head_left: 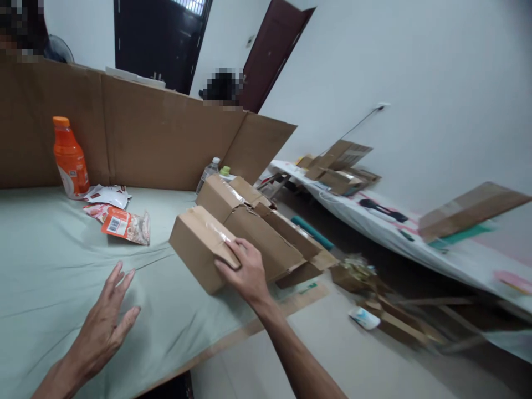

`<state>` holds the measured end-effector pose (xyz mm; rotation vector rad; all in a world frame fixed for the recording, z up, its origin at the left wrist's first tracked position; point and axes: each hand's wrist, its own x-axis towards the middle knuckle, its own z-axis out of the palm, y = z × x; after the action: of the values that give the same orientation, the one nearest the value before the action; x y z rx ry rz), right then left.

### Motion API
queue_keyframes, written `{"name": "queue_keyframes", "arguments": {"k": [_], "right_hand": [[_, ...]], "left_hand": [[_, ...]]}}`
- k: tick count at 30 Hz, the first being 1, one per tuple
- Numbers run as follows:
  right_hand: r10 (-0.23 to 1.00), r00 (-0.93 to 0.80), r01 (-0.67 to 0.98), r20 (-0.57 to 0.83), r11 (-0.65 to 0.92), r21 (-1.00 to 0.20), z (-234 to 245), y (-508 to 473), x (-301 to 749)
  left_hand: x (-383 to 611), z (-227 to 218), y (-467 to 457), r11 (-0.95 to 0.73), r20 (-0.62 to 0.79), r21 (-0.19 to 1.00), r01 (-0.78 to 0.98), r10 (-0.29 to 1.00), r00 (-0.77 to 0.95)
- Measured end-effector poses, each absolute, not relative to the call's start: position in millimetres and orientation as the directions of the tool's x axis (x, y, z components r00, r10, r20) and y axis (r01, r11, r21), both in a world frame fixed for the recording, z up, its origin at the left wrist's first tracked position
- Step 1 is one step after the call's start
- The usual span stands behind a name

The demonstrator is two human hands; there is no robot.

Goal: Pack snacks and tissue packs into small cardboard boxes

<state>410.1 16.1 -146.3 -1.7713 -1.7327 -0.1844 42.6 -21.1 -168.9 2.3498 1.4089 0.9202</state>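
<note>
My right hand (246, 270) grips the near end of a small brown cardboard box (195, 249), thumb on one side and fingers on top. Between thumb and fingers runs a dark curved line that I cannot make out. Clear tape shines along the box's top. Just behind it lies a larger cardboard box (260, 238), its flaps open at the near right end. My left hand (108, 316) hovers over the pale green cloth (37, 277) with fingers spread, holding nothing. Beyond it are an orange-and-white snack packet (127, 226) and a white packet (108, 195).
An orange bottle (71, 160) stands at the back left, before a tall cardboard screen (166, 141). A clear bottle (206, 176) is behind the boxes. To the right are the table edge, the floor (266, 360) and a second, white-covered table (344, 208). Two blurred heads show beyond the screen.
</note>
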Motion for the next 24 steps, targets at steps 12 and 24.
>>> {"name": "queue_keyframes", "arguments": {"k": [12,24], "right_hand": [[0.823,0.348,0.928,0.450,-0.235,-0.289,-120.7,170.7,368.5],[0.972,-0.118,0.717,0.202,0.224,-0.661,-238.8,183.3,225.9]], "left_hand": [[20.9,-262.1,-44.3,-0.691,0.500,0.224,0.687,0.687,0.528],[0.3,-165.8,-73.9,-0.531,-0.053,0.594,0.605,0.724,0.688]]}}
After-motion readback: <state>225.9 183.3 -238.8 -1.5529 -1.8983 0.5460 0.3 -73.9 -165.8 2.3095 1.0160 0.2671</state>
